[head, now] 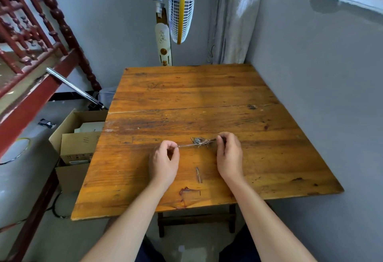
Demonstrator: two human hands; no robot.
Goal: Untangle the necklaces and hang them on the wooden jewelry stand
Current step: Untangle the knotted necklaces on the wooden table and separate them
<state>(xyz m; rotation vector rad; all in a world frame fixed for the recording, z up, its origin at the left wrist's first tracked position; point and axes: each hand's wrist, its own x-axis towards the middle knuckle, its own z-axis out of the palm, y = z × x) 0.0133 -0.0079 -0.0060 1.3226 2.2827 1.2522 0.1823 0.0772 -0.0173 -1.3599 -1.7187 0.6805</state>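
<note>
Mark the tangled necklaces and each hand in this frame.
tangled necklaces (pixel 198 141): head view, on the knotted clump on the chain.
left hand (pixel 164 159): head view, on the back of the hand.
right hand (pixel 229 154): head view, on the back of the hand.

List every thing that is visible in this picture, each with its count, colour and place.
table: one, orange-brown wood, centre
necklaces: one tangled clump, silvery, on the table's near half
fan: one, white with yellow ring, behind the table
cardboard boxes: at least two, brown, left of the table
railing: one, dark red, far left
left hand: one, pinches a chain left of the clump
right hand: one, pinches the strands right of the clump
</note>
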